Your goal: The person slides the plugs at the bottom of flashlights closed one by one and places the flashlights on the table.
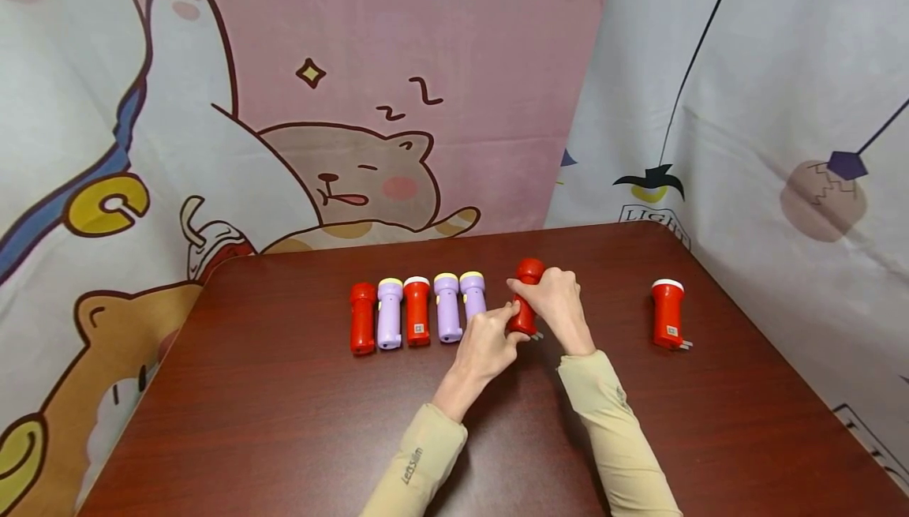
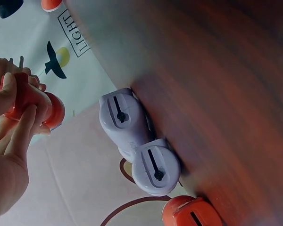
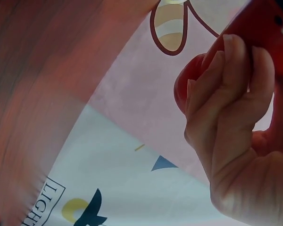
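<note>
red flashlight: the one in hand [image 1: 526,304], a small plastic plug-in torch, held just off the bench [image 1: 284,422] between both hands, head end pointing away from the person, fold-out plug prongs at the near end.

right hand: [image 1: 557,304] wrapped round the barrel from the right side, fingers curled over the body. The right wrist view shows the fingers [image 3: 236,84] lying across the red shell [image 3: 259,28], so it's a proper grip, not a pinch.

left hand: [image 1: 490,343] comes in from the near-left, index finger stretched out to the lower body and thumb on it too. In the left wrist view the fingers [image 2: 19,132] and thumb close round the red body [image 2: 33,101], so it's holding as well.

how it'd handle: looks like light, hollow, hard plastic, my guess anyway. Stiff, won't squash. The shell is smooth and glossy, so probably a bit slippy. The narrow waist below the flared head is the obvious place to hold. I'd stay off the prongs, they look thin and bendy.

row to the left of the hands: five more lying side by side: red [image 1: 362,318], purple [image 1: 389,313], red [image 1: 417,312], purple [image 1: 447,308], purple [image 1: 472,294], the last one just beside the left hand.

off to the right: another red torch with a white cap [image 1: 667,313], well apart from the right hand, prongs out.

backdrop: cartoon cat cloth [image 1: 355,177] behind the bench.
</note>
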Demonstrator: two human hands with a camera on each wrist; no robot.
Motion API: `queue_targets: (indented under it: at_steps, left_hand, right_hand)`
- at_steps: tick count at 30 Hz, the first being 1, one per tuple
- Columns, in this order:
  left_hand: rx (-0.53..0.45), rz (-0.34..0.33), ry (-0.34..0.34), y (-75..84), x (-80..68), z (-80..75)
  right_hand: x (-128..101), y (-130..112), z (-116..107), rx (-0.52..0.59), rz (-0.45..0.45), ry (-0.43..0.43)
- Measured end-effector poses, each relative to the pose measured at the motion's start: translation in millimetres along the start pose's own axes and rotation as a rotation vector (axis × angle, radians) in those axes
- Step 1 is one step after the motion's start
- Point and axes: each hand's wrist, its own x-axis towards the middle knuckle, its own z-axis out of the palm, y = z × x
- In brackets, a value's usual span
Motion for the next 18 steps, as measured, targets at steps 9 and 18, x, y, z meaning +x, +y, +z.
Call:
queue_targets:
  at_steps: [9, 18]
  left_hand:
    - [0.022, -0.009, 0.000, 0.1, -0.6, 0.2]
    - [0.055, -0.018, -0.021, 0.4, 0.6, -0.8]
  right_hand:
    - [0.4, -1.4, -0.3, 0.024, 0.034, -0.051]
    - [0.3, -2.3, -0.3, 0.031, 0.037, -0.062]
